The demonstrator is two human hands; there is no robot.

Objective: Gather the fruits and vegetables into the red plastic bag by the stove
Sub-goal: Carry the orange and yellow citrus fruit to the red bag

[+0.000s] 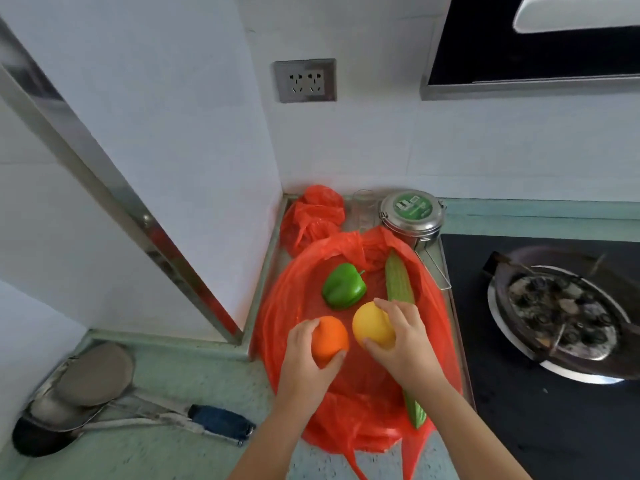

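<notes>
A red plastic bag (349, 410) lies spread open on the counter left of the stove. On it rest a green bell pepper (343, 286) and a long pale-green cucumber (400, 282), whose lower end shows past my right wrist. My left hand (304, 355) grips an orange (330, 337) over the bag. My right hand (403, 336) grips a yellow fruit (372, 323) just right of the orange, in front of the pepper. Both fruits sit low over the bag's middle; whether they touch it I cannot tell.
A second crumpled red bag (313, 213) sits in the back corner beside a clear glass (363, 209) and a steel lidded tin (412, 213). A black cooktop with a dirty pan (561, 306) lies at right. Stacked pans and ladles (86, 386) lie at front left.
</notes>
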